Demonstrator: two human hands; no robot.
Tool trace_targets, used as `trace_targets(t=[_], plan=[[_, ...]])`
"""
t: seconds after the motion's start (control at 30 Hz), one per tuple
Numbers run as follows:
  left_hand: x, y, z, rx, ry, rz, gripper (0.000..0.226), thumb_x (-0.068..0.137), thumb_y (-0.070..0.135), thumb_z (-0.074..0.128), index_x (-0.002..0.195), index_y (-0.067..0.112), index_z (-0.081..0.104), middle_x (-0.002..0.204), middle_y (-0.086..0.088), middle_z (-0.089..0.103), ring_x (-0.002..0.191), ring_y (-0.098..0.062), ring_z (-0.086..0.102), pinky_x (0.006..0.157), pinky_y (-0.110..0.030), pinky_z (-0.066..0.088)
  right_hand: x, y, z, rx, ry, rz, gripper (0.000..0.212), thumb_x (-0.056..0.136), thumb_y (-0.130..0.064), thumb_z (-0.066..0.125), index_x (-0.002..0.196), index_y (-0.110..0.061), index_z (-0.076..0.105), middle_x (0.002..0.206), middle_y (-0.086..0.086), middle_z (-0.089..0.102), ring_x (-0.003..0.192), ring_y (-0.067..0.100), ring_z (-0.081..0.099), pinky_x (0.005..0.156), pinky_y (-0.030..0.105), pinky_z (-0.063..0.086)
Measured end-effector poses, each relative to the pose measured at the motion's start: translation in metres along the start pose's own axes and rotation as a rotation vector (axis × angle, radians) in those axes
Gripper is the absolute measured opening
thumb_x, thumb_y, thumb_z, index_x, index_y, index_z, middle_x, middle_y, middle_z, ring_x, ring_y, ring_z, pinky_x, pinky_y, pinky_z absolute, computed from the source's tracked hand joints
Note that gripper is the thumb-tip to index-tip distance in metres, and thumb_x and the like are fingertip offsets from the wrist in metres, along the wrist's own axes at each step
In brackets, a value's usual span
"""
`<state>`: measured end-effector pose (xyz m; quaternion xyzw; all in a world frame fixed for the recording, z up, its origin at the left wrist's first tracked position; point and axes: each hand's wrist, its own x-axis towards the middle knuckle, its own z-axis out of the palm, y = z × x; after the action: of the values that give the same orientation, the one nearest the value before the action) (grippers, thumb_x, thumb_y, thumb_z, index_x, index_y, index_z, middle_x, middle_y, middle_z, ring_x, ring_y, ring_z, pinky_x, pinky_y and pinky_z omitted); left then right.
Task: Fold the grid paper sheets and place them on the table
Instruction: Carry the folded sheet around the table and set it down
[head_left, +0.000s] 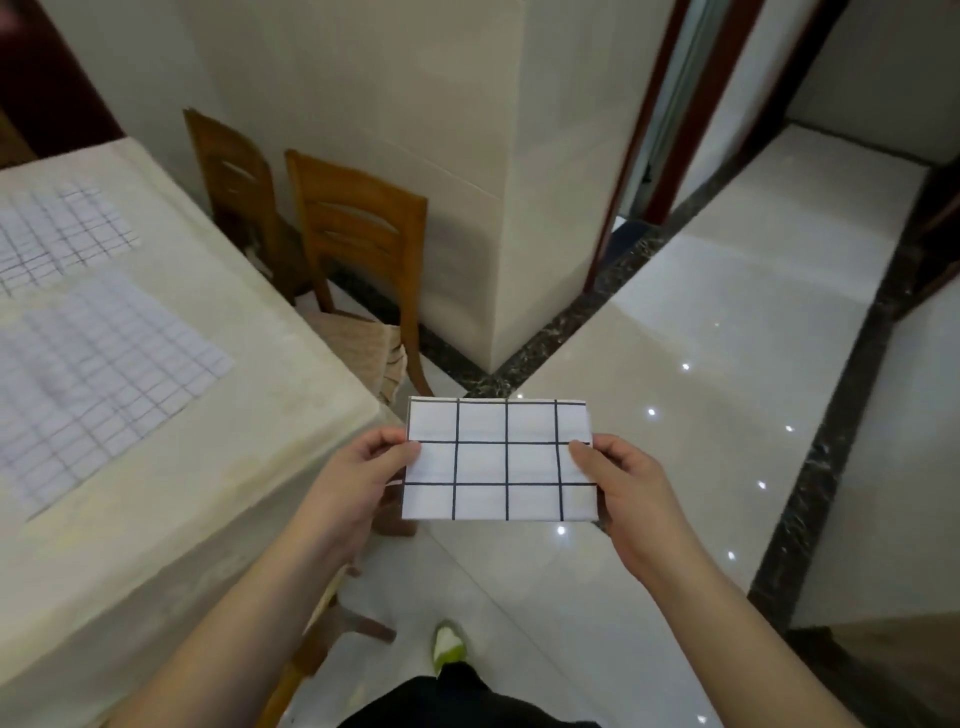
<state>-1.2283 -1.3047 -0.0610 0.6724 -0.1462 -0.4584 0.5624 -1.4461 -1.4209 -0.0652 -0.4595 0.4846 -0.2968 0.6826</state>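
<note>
From the head camera, the person stands beside the bench (218, 467) with both arms stretched forward over the glossy tiled floor (701, 332). Between the hands is a folded grid paper sheet (501, 460), a compact white rectangle with bold black grid lines, held up in the air, roughly flat toward the camera and clear of the bench, just off its near right corner. The left hand (358, 478) pinches the sheet's left edge, thumb on top and fingers behind. The right hand (621, 486) pinches the right edge the same way.

On the bench, which is draped in a cream cloth, two more grid sheets lie flat and unfolded: a near unfolded sheet (98, 389) with fine lines, and a far unfolded sheet (57, 234) beyond it, just apart from the first. Both look blurred.

Two wooden chairs stand at the bench's far side: the nearer chair (363, 249), with a cushioned seat, and a second chair (234, 176) behind it against the wall. A cream wall corner (514, 208) juts out ahead, with a dark marble floor border (587, 312) running along its base. A dark red door frame (639, 145) stands to the right. Below, a foot in a light green shoe (449, 644) rests on the floor, with part of another wooden chair (332, 618) showing under the left forearm.
</note>
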Motion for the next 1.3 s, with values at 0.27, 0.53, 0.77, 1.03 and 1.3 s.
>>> trace_targets(t=[0.27, 0.53, 0.77, 1.03, 1.3], plan=[[0.067, 0.021, -0.022, -0.066, 0.088, -0.061, 0.009, 0.093, 0.008, 0.059, 0.086, 0.012, 0.063, 0.081, -0.006, 0.068, 0.072, -0.019, 0.062, 0.069, -0.032, 0.049, 0.090, -0.021, 0.047, -0.043, -0.093, 0.060, 0.014, 0.091, -0.018, 0.067, 0.102, -0.012, 0.073, 0.102, 0.014, 0.074, 0.100, 0.036, 0.069, 0.091, 0.054, 0.054], [0.115, 0.040, -0.019, -0.098, 0.143, -0.049, 0.011, 0.094, 0.011, 0.059, 0.084, 0.012, 0.061, 0.087, -0.007, 0.069, 0.077, -0.018, 0.064, 0.064, -0.027, 0.050, 0.166, -0.037, 0.063, -0.084, -0.161, 0.113, 0.010, 0.089, -0.017, 0.068, 0.097, -0.013, 0.074, 0.101, 0.017, 0.073, 0.096, 0.036, 0.068, 0.084, 0.050, 0.057], [0.170, 0.041, 0.007, -0.171, 0.314, -0.098, 0.005, 0.092, 0.009, 0.062, 0.088, 0.011, 0.061, 0.085, -0.006, 0.068, 0.079, -0.018, 0.063, 0.067, -0.028, 0.053, 0.253, -0.058, 0.067, -0.199, -0.334, 0.121, 0.013, 0.092, -0.016, 0.064, 0.104, -0.013, 0.070, 0.097, 0.009, 0.075, 0.092, 0.027, 0.071, 0.079, 0.040, 0.059], [0.207, 0.053, 0.033, -0.279, 0.519, -0.095, 0.003, 0.093, 0.010, 0.062, 0.095, 0.008, 0.062, 0.085, -0.008, 0.065, 0.073, -0.015, 0.063, 0.063, -0.026, 0.055, 0.339, -0.088, 0.086, -0.312, -0.537, 0.148, 0.014, 0.093, -0.016, 0.063, 0.105, -0.011, 0.068, 0.098, 0.007, 0.074, 0.094, 0.024, 0.070, 0.081, 0.039, 0.059], [0.208, 0.049, 0.017, -0.365, 0.746, -0.103, 0.008, 0.095, 0.012, 0.056, 0.095, 0.008, 0.063, 0.086, -0.010, 0.062, 0.075, -0.022, 0.054, 0.064, -0.029, 0.052, 0.377, -0.089, 0.149, -0.444, -0.760, 0.168, 0.014, 0.094, -0.020, 0.062, 0.106, -0.014, 0.068, 0.093, -0.001, 0.076, 0.085, 0.015, 0.073, 0.069, 0.027, 0.057]])
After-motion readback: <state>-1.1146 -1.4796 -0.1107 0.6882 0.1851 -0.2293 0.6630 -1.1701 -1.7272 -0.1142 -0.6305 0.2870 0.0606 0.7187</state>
